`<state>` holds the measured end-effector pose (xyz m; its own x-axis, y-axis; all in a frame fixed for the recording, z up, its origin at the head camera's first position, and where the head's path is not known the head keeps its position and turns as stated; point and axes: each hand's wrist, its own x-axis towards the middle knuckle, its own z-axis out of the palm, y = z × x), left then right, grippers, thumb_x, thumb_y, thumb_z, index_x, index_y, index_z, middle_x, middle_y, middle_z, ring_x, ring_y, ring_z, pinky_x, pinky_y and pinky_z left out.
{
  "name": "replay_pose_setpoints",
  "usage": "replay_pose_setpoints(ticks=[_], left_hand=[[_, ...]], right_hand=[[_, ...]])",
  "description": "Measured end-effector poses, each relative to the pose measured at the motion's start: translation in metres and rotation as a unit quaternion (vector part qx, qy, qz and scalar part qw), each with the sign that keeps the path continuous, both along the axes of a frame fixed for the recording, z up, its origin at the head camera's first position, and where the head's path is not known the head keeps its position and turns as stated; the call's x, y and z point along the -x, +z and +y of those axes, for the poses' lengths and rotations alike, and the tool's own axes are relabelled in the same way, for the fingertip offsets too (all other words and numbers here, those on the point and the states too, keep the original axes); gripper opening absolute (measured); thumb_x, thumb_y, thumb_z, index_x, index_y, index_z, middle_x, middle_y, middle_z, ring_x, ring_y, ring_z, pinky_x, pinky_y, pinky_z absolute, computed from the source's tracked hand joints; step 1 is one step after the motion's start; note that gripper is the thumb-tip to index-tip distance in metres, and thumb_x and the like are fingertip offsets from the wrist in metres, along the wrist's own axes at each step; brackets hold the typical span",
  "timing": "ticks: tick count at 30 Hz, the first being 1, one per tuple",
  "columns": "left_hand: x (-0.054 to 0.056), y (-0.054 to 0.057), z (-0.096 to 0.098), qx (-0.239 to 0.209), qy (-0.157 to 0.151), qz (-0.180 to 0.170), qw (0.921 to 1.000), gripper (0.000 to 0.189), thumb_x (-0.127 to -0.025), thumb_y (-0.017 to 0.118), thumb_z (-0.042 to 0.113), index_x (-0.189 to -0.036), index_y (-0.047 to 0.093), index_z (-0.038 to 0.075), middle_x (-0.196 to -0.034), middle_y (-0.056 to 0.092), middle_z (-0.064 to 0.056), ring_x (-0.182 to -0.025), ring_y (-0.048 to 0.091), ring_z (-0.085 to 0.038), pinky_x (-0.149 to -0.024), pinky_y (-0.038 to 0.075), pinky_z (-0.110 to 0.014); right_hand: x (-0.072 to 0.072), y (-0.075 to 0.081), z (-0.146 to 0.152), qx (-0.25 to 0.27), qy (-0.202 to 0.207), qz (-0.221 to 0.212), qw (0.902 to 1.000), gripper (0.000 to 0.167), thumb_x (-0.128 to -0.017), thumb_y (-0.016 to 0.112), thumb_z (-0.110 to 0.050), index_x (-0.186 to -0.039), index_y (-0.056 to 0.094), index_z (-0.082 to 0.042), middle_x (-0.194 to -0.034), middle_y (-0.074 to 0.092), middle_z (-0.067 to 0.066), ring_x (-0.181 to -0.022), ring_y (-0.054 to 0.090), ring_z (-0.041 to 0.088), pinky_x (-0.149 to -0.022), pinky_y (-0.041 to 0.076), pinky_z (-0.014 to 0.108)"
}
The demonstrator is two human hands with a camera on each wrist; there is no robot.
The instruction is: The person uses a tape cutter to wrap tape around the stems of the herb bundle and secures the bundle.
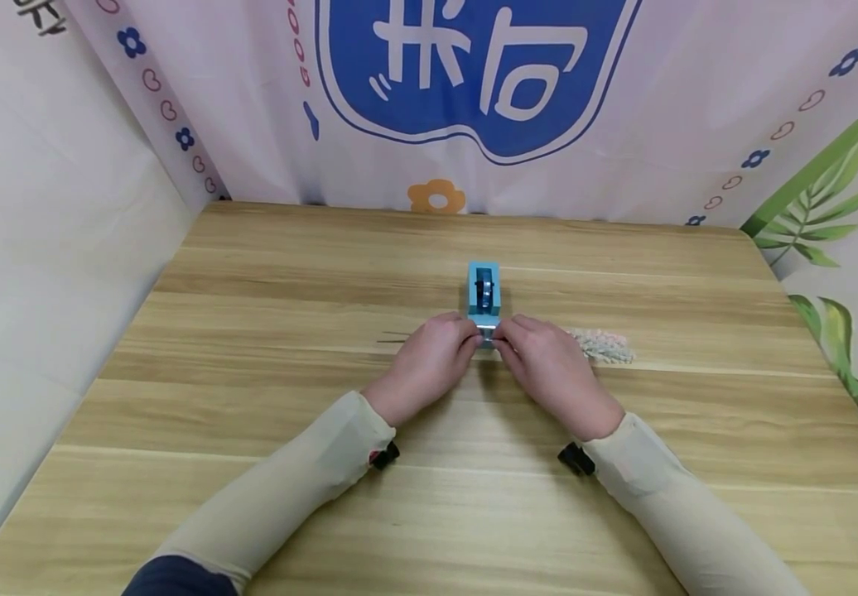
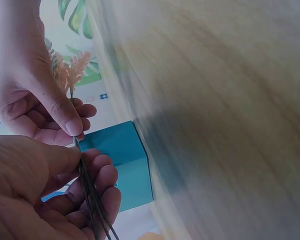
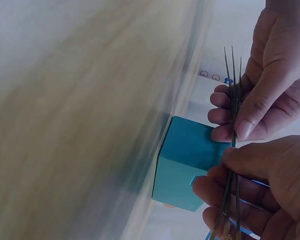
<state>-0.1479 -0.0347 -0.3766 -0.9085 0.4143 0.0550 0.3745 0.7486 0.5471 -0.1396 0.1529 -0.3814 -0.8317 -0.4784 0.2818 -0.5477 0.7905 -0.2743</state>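
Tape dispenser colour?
The tape dispenser is light blue, clearest in the head view.

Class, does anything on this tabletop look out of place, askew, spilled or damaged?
Nothing stands out. The blue plastic tape dispenser sits flat on the wood-grain table. At its near end, the left hand and right hand pinch thin dark stems of pink and white flowers. Their bare ends fan slightly, but no spill or damage shows.

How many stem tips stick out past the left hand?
3: in the right wrist view, left tip, middle tip and right tip, past the left hand. More may be hidden.
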Motion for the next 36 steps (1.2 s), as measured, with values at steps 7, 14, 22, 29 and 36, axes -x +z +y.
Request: replay_pose_setpoints(ticks=[7,14,22,29,36], left_hand=[[0.004,-0.004,-0.001,-0.017,-0.009,0.024,0.9995,0.016,-0.105,0.063,0.015,-0.104,0.077,0.008,-0.099,0.074,-0.005,-0.086,0.063,-0.016,-0.077,0.056,-0.032],[0.004,-0.006,-0.002,-0.036,-0.009,0.025,0.9990,0.014,-0.104,0.065,0.012,-0.106,0.077,0.006,-0.102,0.075,-0.007,-0.090,0.066,-0.018,-0.080,0.058,-0.034],[0.005,-0.008,-0.003,-0.047,-0.008,0.030,0.9984,0.015,-0.104,0.065,0.012,-0.106,0.077,0.005,-0.103,0.074,-0.007,-0.091,0.066,-0.018,-0.082,0.058,-0.034],[0.004,-0.008,-0.003,-0.057,-0.007,0.033,0.9978,0.014,-0.104,0.065,0.011,-0.106,0.077,0.004,-0.103,0.074,-0.008,-0.091,0.065,-0.018,-0.082,0.059,-0.034],[0.003,-0.007,-0.003,-0.062,-0.009,0.032,0.9975,0.014,-0.104,0.065,0.011,-0.107,0.077,0.003,-0.103,0.073,-0.008,-0.090,0.064,-0.018,-0.081,0.058,-0.033]], right_hand=[[-0.001,-0.002,-0.003,0.017,-0.004,-0.003,0.9998,0.005,-0.102,0.068,-0.011,-0.102,0.070,-0.006,-0.091,0.071,0.006,-0.073,0.062,0.016,-0.063,0.054,0.032],[-0.001,-0.001,-0.006,0.031,-0.021,0.000,0.9993,0.009,-0.101,0.070,-0.015,-0.101,0.072,-0.006,-0.087,0.070,0.005,-0.070,0.061,0.015,-0.061,0.052,0.032],[-0.003,0.002,-0.012,0.061,-0.065,-0.050,0.9947,0.018,-0.105,0.065,-0.021,-0.099,0.075,-0.007,-0.084,0.070,0.005,-0.068,0.057,0.016,-0.061,0.048,0.032],[-0.002,0.007,-0.019,0.062,-0.095,-0.088,0.9896,0.027,-0.107,0.060,-0.022,-0.088,0.071,-0.006,-0.074,0.062,0.005,-0.062,0.051,0.016,-0.055,0.041,0.027],[-0.001,0.010,-0.020,0.075,-0.100,-0.115,0.9854,0.027,-0.108,0.059,-0.022,-0.094,0.075,-0.004,-0.072,0.061,0.004,-0.061,0.050,0.015,-0.054,0.040,0.027]])
